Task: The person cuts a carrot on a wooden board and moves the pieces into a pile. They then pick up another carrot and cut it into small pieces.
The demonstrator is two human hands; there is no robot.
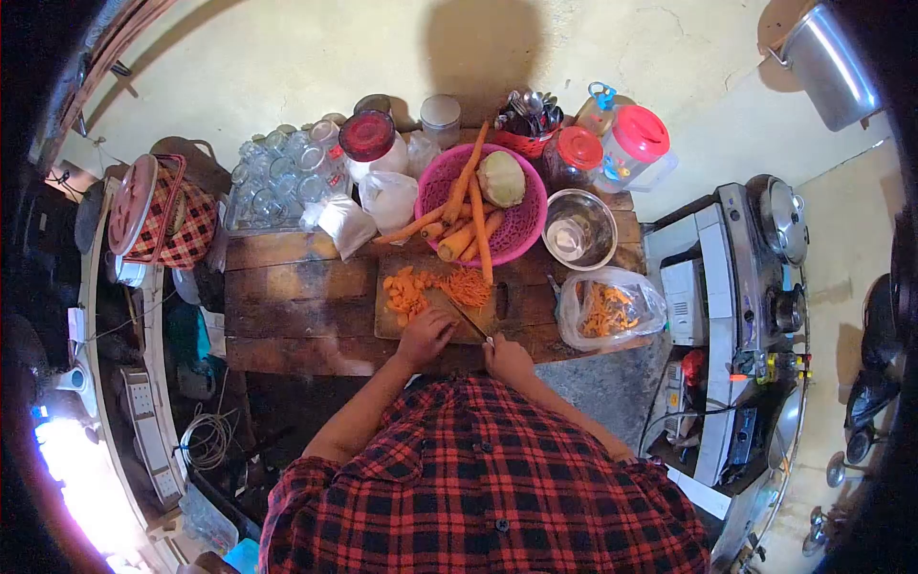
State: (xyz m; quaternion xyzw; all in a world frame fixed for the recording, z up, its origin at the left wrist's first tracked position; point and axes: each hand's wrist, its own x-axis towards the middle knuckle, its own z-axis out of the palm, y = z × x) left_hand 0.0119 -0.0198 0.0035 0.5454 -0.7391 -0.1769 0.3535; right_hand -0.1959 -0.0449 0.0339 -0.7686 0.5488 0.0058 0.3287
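Observation:
My right hand [510, 361] is closed round the handle of a knife [469, 320], whose blade points up and left over the wooden cutting board [390, 325]. Beside the blade, my left hand [426, 337] rests at the board with its fingers bent and pressed together, near orange carrot slices [407, 293]; what its fingertips hold is too small to make out. Thin carrot shreds [467, 285] lie at the board's upper right. Above the board, a pink basket [527, 241] holds whole carrots [459, 241] and a pale green cabbage [502, 179].
Right of the board are a metal bowl [580, 230] and a plastic bag [612, 308] with cut orange pieces. Glass cups [287, 177], white bags [346, 225] and red-lidded jars [579, 148] line the table's back. A stove [746, 258] stands at right, a checkered basket [182, 225] at left.

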